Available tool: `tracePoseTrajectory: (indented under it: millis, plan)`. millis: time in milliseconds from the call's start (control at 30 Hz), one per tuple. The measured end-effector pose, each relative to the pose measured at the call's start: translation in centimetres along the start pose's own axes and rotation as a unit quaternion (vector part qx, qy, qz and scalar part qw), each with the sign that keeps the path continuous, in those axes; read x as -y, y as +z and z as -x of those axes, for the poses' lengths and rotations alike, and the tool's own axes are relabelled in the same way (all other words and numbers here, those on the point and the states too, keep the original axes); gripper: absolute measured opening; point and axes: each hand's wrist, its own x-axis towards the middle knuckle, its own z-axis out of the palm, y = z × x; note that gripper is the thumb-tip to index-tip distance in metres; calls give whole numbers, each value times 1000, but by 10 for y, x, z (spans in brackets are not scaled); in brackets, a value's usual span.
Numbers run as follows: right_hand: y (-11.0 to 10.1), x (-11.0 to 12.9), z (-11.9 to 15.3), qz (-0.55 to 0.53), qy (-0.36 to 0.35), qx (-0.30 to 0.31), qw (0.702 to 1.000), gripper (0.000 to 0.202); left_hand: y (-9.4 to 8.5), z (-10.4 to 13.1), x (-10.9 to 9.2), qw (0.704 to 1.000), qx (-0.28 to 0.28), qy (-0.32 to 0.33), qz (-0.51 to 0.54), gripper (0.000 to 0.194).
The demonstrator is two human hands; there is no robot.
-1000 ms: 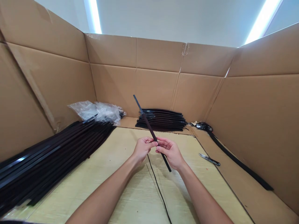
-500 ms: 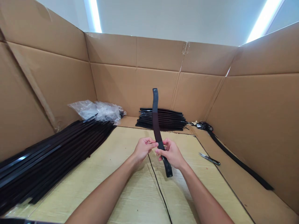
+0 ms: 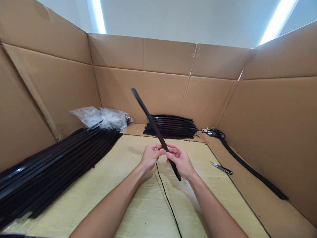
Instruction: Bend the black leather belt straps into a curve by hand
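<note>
A long, slightly curved black strip [image 3: 155, 127] is held up over the table, tilted with its far end to the upper left and its narrow edge mostly toward me. My right hand [image 3: 180, 161] is closed around its lower part, thumb on the near side. Close against the strip, my left hand [image 3: 151, 158] is pinched on a thin black cord [image 3: 163, 186]. The cord hangs from those fingers and runs down the table toward me. Where cord and strip meet is partly hidden by my fingers.
Long dark strips [image 3: 71, 158] are piled at left, beside clear plastic bags [image 3: 109, 118]. A stack of shorter black strips [image 3: 173, 126] lies at the back. Thread snips [image 3: 221, 168] and a long black strip [image 3: 252, 168] lie at right. Cardboard walls [image 3: 141, 89] surround the yellowish table [image 3: 111, 198].
The strip has turned from showing its broad face to showing its edge, and its top end has swung to the left. Both hands stay in nearly the same place.
</note>
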Motion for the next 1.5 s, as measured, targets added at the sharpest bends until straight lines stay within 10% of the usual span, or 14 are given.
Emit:
tracePoseTrajectory:
  millis: [1500]
  plan:
    - [-1, 0, 4, 9, 35, -1, 999, 72, -10, -4, 0, 998, 42, -11, -38, 61]
